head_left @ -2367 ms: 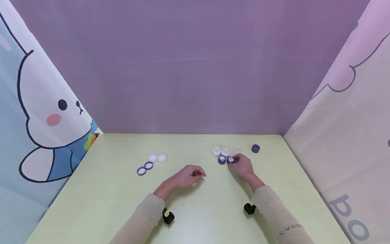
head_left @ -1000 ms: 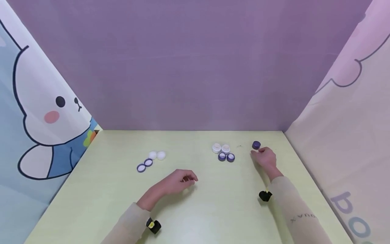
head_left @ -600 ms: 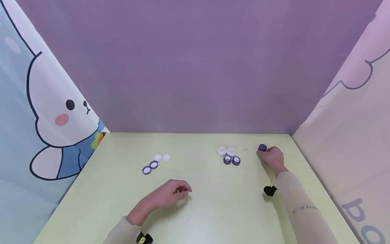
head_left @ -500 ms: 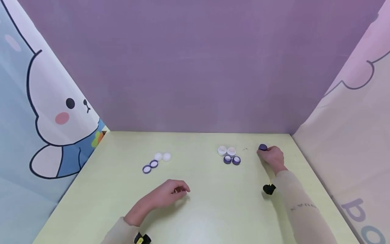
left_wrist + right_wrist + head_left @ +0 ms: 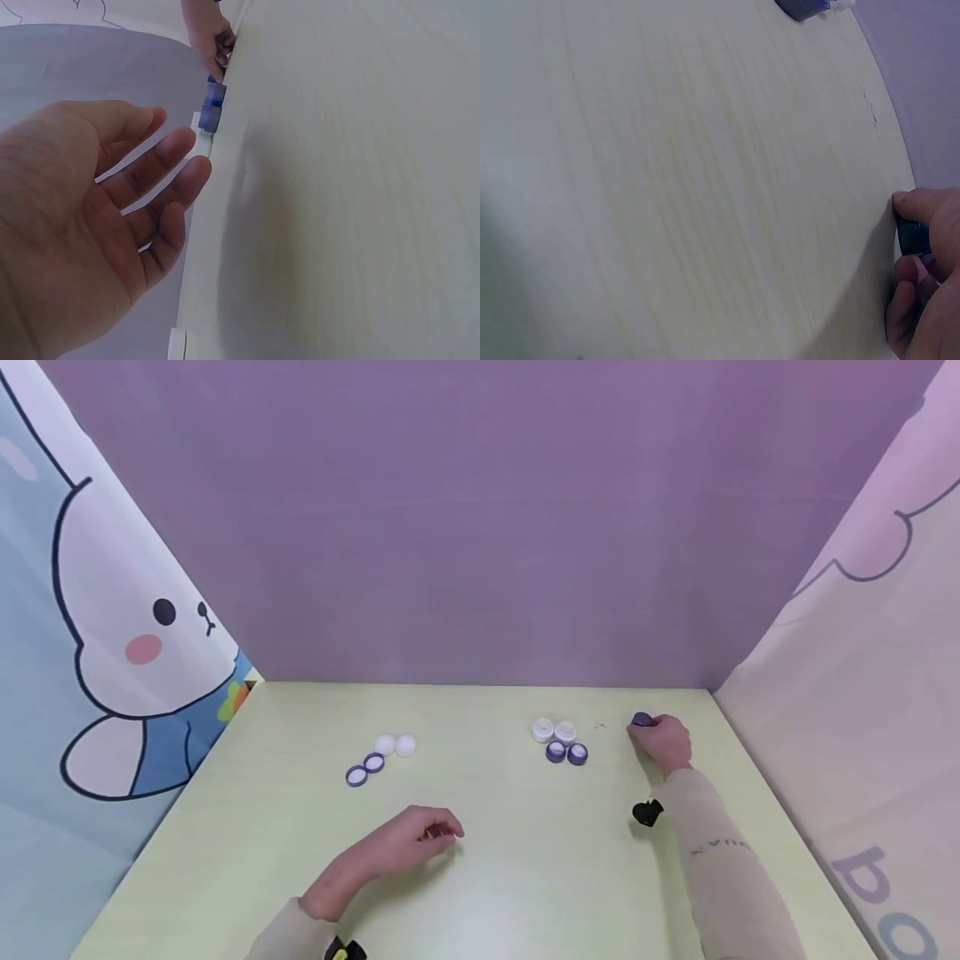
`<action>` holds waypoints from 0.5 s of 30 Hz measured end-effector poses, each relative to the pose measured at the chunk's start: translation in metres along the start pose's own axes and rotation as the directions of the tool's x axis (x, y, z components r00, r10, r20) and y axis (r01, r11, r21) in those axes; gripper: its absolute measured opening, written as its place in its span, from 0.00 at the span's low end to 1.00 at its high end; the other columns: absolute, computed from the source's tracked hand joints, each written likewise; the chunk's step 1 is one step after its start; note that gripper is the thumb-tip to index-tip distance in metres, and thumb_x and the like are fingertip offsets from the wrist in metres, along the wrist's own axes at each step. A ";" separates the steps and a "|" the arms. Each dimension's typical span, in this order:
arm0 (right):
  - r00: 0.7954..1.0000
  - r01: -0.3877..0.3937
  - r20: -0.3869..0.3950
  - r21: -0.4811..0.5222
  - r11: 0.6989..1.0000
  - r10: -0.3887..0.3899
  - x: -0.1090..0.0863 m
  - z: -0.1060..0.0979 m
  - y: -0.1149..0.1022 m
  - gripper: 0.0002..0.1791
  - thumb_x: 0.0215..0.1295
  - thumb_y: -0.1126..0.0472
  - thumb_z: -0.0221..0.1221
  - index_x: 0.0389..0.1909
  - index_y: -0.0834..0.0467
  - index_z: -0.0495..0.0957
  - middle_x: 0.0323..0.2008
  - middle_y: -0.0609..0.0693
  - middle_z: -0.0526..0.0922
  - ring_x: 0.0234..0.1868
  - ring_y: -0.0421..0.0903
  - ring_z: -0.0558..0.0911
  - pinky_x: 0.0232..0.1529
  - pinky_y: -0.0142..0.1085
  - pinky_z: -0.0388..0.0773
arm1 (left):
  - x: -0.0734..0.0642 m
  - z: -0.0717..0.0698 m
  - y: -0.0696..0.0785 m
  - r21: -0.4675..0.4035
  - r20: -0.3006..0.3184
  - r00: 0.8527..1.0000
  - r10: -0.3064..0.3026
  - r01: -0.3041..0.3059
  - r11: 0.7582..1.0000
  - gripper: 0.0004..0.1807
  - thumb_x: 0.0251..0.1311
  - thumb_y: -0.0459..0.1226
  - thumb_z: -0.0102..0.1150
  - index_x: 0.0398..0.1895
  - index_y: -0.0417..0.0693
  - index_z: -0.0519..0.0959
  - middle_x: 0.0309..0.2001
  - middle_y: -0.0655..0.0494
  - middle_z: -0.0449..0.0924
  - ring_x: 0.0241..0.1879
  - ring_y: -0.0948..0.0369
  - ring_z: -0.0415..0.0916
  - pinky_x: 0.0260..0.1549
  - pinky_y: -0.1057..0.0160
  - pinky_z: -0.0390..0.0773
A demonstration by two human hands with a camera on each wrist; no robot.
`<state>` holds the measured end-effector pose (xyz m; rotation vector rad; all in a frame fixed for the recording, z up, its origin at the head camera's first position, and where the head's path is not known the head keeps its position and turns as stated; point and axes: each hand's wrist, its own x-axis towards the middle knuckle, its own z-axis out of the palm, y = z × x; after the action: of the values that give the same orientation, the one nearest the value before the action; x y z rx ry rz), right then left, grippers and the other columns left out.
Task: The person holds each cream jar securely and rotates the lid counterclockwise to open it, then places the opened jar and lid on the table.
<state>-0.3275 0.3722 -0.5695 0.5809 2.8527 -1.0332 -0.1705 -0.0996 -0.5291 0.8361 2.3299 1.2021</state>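
At the far right of the table my right hand (image 5: 666,743) grips a small dark purple round jar (image 5: 642,719), thumb and fingers at its sides. In the right wrist view, that jar (image 5: 913,237) shows as a dark patch, mostly hidden by the hand (image 5: 939,285). To its left, two white open jars (image 5: 565,732) and two purple open jars (image 5: 577,754) stand in a close cluster. My left hand (image 5: 411,841) is held over the front middle of the table. In the left wrist view its fingers (image 5: 154,169) are loosely bent, with nothing between them.
At left on the table (image 5: 480,777) lie two white discs (image 5: 406,745) and two purple-rimmed lids (image 5: 357,776) with pale insides. A purple cloth wall (image 5: 480,527) rises behind the back edge. Printed cloth panels stand on both sides.
My right hand has left the purple open jars, moved right and taken hold of the dark purple jar. My left hand has drawn back toward the front left. The view has shifted slightly.
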 end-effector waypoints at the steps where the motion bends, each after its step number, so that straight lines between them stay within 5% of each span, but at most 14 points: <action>1: 1.000 -0.002 -0.002 0.000 1.000 0.002 -0.001 0.000 0.001 0.40 0.60 0.42 0.62 0.59 0.71 0.69 0.56 0.70 0.74 0.55 0.67 0.74 0.55 0.56 0.68 | 0.000 0.001 -0.001 -0.001 0.000 1.000 -0.003 0.003 1.000 0.09 0.70 0.37 0.53 0.48 0.48 0.81 0.39 0.57 0.81 0.37 0.65 0.75 0.37 0.66 0.78; 15: 1.000 0.019 -0.009 0.006 1.000 -0.019 -0.006 -0.006 -0.005 0.37 0.59 0.44 0.63 0.58 0.69 0.71 0.55 0.68 0.75 0.55 0.65 0.74 0.56 0.54 0.70 | 0.003 0.001 -0.003 -0.001 0.010 1.000 -0.006 0.006 1.000 0.09 0.70 0.39 0.53 0.49 0.50 0.80 0.37 0.59 0.80 0.37 0.64 0.75 0.37 0.65 0.78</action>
<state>-0.3229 0.3704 -0.5611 0.5613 2.8688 -1.0458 -0.1735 -0.0981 -0.5326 0.8330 2.3217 1.1938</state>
